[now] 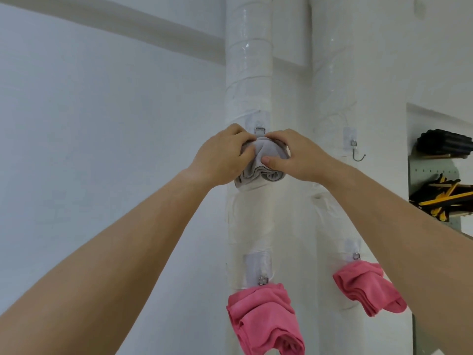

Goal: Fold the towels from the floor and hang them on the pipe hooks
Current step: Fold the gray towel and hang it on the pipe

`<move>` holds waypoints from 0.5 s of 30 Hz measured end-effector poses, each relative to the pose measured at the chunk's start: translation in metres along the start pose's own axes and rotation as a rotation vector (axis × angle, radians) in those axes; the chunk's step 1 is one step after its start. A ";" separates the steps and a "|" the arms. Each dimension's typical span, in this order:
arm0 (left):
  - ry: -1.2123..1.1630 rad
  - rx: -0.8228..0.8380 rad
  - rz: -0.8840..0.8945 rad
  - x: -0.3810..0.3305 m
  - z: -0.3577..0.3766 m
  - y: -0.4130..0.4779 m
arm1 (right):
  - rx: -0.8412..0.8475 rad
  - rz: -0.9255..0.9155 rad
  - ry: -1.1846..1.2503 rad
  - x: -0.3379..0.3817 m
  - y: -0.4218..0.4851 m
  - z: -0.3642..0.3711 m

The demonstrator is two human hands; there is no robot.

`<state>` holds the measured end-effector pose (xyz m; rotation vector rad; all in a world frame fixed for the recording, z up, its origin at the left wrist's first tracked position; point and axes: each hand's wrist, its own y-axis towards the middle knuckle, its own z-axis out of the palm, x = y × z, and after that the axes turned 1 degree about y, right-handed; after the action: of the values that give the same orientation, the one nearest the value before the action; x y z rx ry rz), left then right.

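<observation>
A folded grey towel [266, 160] is bunched against the left white pipe [248, 73], just under an upper adhesive hook [259, 129]. My left hand [222, 157] grips the towel's left side and my right hand [294, 157] pinches its right side, thumb on the front. The hook's tip is hidden behind the cloth. A bare metal hook [356, 149] sticks out from the right pipe [332, 80]. Lower down, a pink towel [263, 319] hangs from the left pipe's lower hook and another pink towel [366, 288] from the right pipe's lower hook.
A plain white wall [102, 149] fills the left side. At the right a recessed pegboard shelf [440, 190] holds black rolls and yellow-and-black tools. The floor is out of view.
</observation>
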<state>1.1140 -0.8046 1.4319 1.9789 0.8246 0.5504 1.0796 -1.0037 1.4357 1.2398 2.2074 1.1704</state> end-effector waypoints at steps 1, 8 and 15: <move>-0.012 0.006 -0.009 0.001 -0.001 -0.001 | 0.009 0.005 0.045 0.002 -0.002 -0.001; -0.175 0.059 -0.090 0.002 0.003 0.003 | 0.087 0.096 0.187 0.004 0.010 -0.009; -0.330 0.061 -0.201 0.000 0.010 0.004 | 0.130 0.156 0.291 0.000 0.017 -0.010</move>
<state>1.1221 -0.8115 1.4303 1.9446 0.8247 0.0780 1.0827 -1.0032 1.4553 1.3918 2.4677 1.3611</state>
